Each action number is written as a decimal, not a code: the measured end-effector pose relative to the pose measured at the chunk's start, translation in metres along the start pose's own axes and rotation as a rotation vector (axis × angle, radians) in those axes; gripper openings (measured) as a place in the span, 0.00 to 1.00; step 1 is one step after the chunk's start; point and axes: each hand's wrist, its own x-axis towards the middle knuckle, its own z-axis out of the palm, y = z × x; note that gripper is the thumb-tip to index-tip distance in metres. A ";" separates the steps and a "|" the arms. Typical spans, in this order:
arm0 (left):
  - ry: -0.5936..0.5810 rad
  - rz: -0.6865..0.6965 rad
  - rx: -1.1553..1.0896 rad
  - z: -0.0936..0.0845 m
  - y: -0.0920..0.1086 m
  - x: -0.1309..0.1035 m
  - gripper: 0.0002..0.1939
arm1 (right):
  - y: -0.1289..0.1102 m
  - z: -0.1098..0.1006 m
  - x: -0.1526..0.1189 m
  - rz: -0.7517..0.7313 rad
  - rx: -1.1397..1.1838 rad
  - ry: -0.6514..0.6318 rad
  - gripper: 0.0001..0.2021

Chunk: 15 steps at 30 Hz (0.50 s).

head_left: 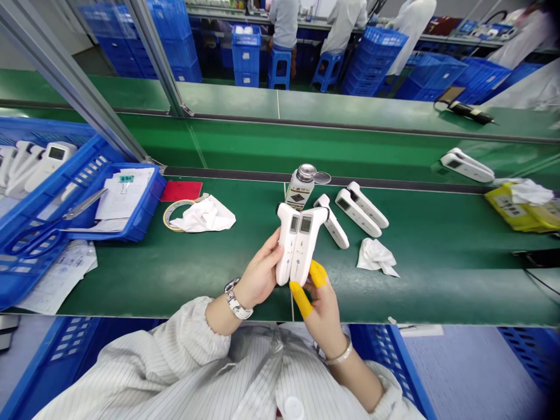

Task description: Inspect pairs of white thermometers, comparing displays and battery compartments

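Two white infrared thermometers are held side by side above the green bench, screens facing up. My left hand [261, 271] is closed around the left thermometer [287, 239]. With yellow finger cots on thumb and finger, my right hand [321, 306] grips the lower end of the right thermometer [306, 248]. Just behind them stands a white dispenser bottle [299, 189] with its metal lid flipped up. To the right lie a single thermometer [332, 224] and a pair, a front thermometer [357, 213] and a rear thermometer [370, 205]. A crumpled white cloth [377, 256] rests nearer me.
At left are a tape roll [167, 217] under a white cloth [210, 214], a red card [181, 191], a blue tray [144, 224] with papers, and scissors [83, 207]. A yellow packet [520, 207] is at right. Beyond the green partition [245, 143], people sit near blue crates.
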 end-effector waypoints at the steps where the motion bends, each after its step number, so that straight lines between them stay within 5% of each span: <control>1: 0.000 -0.004 0.014 0.000 0.000 0.000 0.25 | 0.000 0.001 -0.002 -0.054 -0.084 0.017 0.24; 5: -0.012 -0.023 0.085 -0.002 0.002 -0.002 0.26 | -0.002 0.004 -0.008 -0.162 -0.234 0.018 0.28; 15: -0.057 -0.008 0.093 -0.005 -0.001 0.000 0.26 | -0.004 0.002 -0.003 0.088 0.233 0.052 0.18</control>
